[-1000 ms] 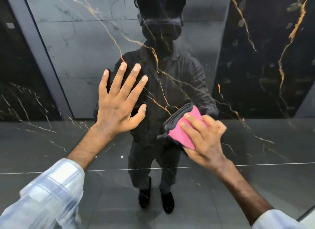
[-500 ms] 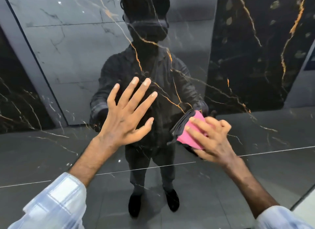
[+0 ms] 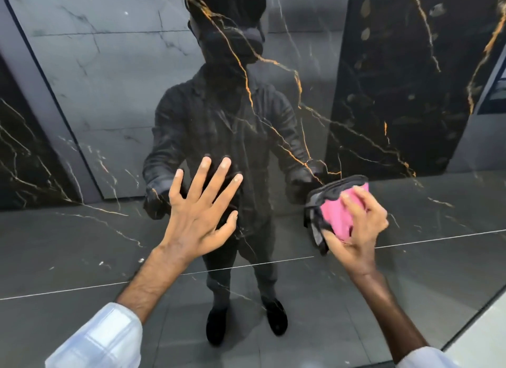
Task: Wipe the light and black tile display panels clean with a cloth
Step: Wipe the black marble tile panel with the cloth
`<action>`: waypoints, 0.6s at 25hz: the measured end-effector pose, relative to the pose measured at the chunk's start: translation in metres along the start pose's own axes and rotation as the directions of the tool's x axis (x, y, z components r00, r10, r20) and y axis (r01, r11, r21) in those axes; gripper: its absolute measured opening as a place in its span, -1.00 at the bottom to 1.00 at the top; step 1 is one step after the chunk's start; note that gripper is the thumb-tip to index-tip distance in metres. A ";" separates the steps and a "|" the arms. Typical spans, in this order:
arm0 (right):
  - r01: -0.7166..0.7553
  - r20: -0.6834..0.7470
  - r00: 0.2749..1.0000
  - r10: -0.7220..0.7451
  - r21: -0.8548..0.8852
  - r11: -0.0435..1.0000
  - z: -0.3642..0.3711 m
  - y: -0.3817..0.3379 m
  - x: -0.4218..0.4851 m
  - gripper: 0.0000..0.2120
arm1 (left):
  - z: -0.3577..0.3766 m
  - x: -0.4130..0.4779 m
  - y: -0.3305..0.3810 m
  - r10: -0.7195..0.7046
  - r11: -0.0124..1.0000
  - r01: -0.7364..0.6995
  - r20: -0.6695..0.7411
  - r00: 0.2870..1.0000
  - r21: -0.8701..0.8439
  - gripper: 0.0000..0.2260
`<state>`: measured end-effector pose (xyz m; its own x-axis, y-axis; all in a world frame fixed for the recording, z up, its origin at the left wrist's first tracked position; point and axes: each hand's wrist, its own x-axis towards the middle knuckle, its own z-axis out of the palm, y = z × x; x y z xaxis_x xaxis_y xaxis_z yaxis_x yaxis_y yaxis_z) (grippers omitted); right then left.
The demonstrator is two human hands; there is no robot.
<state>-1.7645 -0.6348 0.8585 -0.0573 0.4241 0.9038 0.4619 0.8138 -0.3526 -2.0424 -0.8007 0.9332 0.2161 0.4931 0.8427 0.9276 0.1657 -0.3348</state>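
Observation:
A glossy black tile panel (image 3: pixel 397 285) with gold and white veins fills the view and mirrors a person and the room. My left hand (image 3: pixel 201 211) lies flat against it with fingers spread, at centre. To its right my right hand (image 3: pixel 358 230) grips a folded pink cloth (image 3: pixel 335 217) and holds it against the panel. The cloth's dark mirror image shows just above and left of it.
The panel's lower right edge (image 3: pixel 465 332) runs diagonally, with pale floor (image 3: pixel 487 337) beyond it. Reflected in the panel are grey tile panels (image 3: pixel 109 79), another black veined panel (image 3: pixel 405 79) and floor joints.
My right hand has slid the cloth rightwards across the panel, away from my left hand. The left hand stays flat on the surface, and the view has shifted so both hands sit lower.

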 end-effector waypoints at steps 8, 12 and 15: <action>-0.122 -0.101 0.987 0.128 0.057 0.991 0.011 -0.001 -0.039 -0.34 | 0.007 -0.002 -0.001 0.007 1.000 -0.007 -0.019 1.000 -0.014 -0.33; -0.498 -0.311 0.742 0.593 0.336 0.799 0.037 -0.044 -0.039 -0.36 | 0.008 -0.004 0.000 0.002 0.999 -0.002 -0.019 1.000 -0.035 -0.34; -0.417 -0.178 0.861 0.476 0.289 0.862 0.056 -0.078 -0.041 -0.38 | 0.006 -0.005 -0.005 0.039 0.996 -0.040 -0.007 0.999 -0.077 -0.37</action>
<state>-1.8480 -0.6937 0.8356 0.3275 0.6821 0.6538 0.1664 0.6396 -0.7505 -2.0496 -0.7988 0.9280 0.2542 0.4936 0.8317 0.9391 0.0795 -0.3342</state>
